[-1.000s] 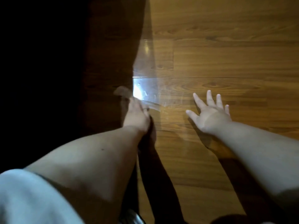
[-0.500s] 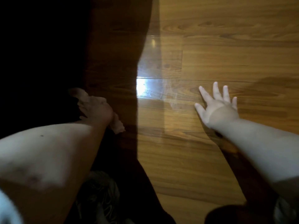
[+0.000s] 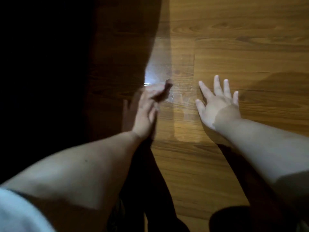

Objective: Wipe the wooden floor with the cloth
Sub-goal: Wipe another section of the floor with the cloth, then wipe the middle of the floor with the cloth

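Left hand [image 3: 144, 113] reached forward over the wooden floor [image 3: 234, 47], smeared by motion blur. The cloth [image 3: 163, 92] showed as a dark, blurred shape at its fingertips; whether the fingers were curled round it or pressing flat on it could not be told. The cloth sat at the edge of a deep shadow, just beside a bright glossy patch [image 3: 150, 76] on the boards. Right hand [image 3: 217, 106] lay apart to the right, palm down on the floor, its fingers straight and spread, holding nothing. A pale sleeve [image 3: 18, 213] showed at the lower left corner.
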The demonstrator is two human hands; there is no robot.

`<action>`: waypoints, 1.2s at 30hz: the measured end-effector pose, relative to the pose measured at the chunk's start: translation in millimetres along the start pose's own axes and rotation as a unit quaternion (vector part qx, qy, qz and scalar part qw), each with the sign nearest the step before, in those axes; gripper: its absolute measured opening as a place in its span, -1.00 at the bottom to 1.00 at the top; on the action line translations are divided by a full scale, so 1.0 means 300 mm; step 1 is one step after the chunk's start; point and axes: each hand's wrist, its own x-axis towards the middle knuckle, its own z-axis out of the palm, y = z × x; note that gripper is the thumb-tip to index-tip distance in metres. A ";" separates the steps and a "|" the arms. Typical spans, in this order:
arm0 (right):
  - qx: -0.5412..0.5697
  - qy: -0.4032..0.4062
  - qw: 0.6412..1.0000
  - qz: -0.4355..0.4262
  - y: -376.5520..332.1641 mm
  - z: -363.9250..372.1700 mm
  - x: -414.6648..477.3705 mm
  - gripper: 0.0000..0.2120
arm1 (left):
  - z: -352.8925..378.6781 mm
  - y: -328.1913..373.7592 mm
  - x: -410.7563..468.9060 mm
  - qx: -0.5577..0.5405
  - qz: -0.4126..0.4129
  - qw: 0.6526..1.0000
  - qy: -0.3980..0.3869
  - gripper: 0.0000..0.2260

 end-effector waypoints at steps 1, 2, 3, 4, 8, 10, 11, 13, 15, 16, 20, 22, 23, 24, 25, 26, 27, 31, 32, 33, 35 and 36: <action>-0.007 -0.003 1.000 -0.001 0.004 0.001 0.008 -0.45 | -0.031 -0.060 0.028 0.014 -0.073 0.997 0.018 -0.62; -0.011 -0.007 1.000 -0.001 0.007 0.003 0.014 -0.45 | -0.062 -0.115 0.051 0.006 -0.118 0.992 0.038 -0.61; -0.014 -0.012 1.000 0.000 0.010 0.005 0.017 -0.46 | -0.092 -0.159 0.076 -0.019 -0.142 0.988 0.056 -0.60; -0.015 -0.018 1.000 0.001 0.011 0.010 0.016 -0.46 | -0.115 -0.187 0.100 -0.038 -0.161 0.984 0.065 -0.60; -0.008 -0.023 1.000 0.001 0.009 0.029 0.015 -0.45 | -0.098 -0.139 0.180 0.011 -0.278 0.960 0.035 -0.51; -0.011 -0.007 1.000 0.000 0.005 0.036 0.013 -0.44 | -0.055 -0.037 0.155 0.034 -0.219 0.975 0.029 -0.44; -0.011 0.000 1.000 0.000 0.001 0.039 0.010 -0.44 | -0.037 0.014 0.135 0.006 -0.140 0.990 0.016 -0.40; -0.006 0.013 1.000 -0.002 -0.006 0.044 0.007 -0.43 | -0.011 0.103 0.105 -0.003 0.058 0.997 -0.059 -0.32; 0.003 0.021 1.000 -0.004 -0.005 0.045 0.004 -0.43 | -0.005 0.135 0.116 0.081 0.173 0.975 -0.111 -0.34; 0.008 0.023 1.000 -0.006 -0.002 0.043 0.005 -0.43 | -0.017 0.123 0.129 0.090 0.177 0.974 -0.113 -0.39; 0.043 0.034 0.998 -0.022 0.016 0.033 0.002 -0.45 | -0.113 -0.030 0.162 -0.043 0.008 0.997 0.057 -0.64; 0.049 0.038 0.998 -0.022 0.043 0.032 -0.001 -0.46 | -0.162 -0.145 0.205 -0.062 -0.198 0.977 0.053 -0.57; 0.047 0.040 0.998 -0.018 0.062 0.030 -0.001 -0.46 | -0.179 -0.186 0.224 -0.034 -0.283 0.959 0.011 -0.53; 0.043 0.041 0.998 -0.013 0.081 0.027 0.000 -0.47 | -0.185 -0.206 0.236 0.000 -0.328 0.944 -0.031 -0.48; 0.037 0.042 0.998 -0.010 0.101 0.023 0.000 -0.47 | -0.179 -0.208 0.241 0.023 -0.335 0.941 -0.050 -0.44; 0.030 0.042 0.999 -0.008 0.122 0.019 -0.002 -0.48 | -0.168 -0.188 0.239 0.028 -0.316 0.947 -0.040 -0.42; 0.025 0.041 0.999 -0.008 0.140 0.014 -0.004 -0.48 | -0.160 -0.151 0.236 0.025 -0.285 0.958 -0.011 -0.40; 0.041 0.041 0.998 0.026 0.178 -0.012 -0.026 -0.48 | -0.111 0.080 0.245 -0.044 -0.181 0.980 0.066 -0.58; 0.051 0.040 0.997 0.038 0.179 -0.017 -0.032 -0.48 | -0.094 0.154 0.250 -0.058 -0.150 0.986 0.038 -0.68; 0.058 0.042 0.996 0.045 0.186 -0.026 -0.041 -0.49 | -0.078 0.234 0.254 -0.071 -0.112 0.991 0.005 -0.70; 0.062 0.044 0.996 0.053 0.197 -0.036 -0.061 -0.49 | -0.056 0.370 0.254 -0.090 -0.036 0.995 -0.026 -0.59; 0.064 0.047 0.995 0.055 0.204 -0.039 -0.072 -0.49 | -0.062 0.418 0.257 -0.090 -0.001 0.996 0.004 -0.54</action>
